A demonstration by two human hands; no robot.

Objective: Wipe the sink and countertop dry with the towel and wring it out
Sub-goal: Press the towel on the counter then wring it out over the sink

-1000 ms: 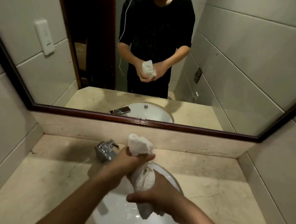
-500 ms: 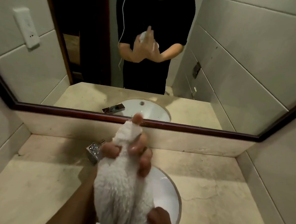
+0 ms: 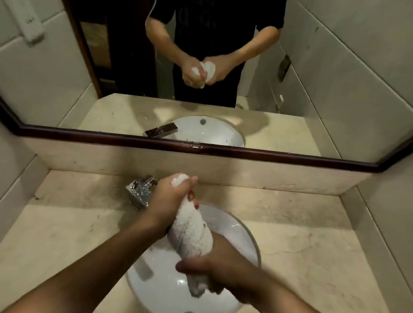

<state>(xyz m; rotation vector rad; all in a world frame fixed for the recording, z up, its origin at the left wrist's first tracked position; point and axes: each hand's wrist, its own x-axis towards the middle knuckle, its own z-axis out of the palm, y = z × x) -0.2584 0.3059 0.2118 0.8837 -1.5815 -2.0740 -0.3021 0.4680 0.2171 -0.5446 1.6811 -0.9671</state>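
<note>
Rolled white towel [image 3: 191, 236] held over the sink [image 3: 249, 235], left hand [image 3: 166, 202] gripping its upper end, right hand [image 3: 219, 267] clenched around its lower end.

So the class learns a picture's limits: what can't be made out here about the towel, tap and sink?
- Head view: parts of the towel are hidden inside the left hand and right hand.
- Head view: the spout of the tap is hidden behind the left hand.
- Head view: the near rim of the sink is cut off by the bottom edge.
- Head view: drips from the towel are too small and blurred to tell.
</note>
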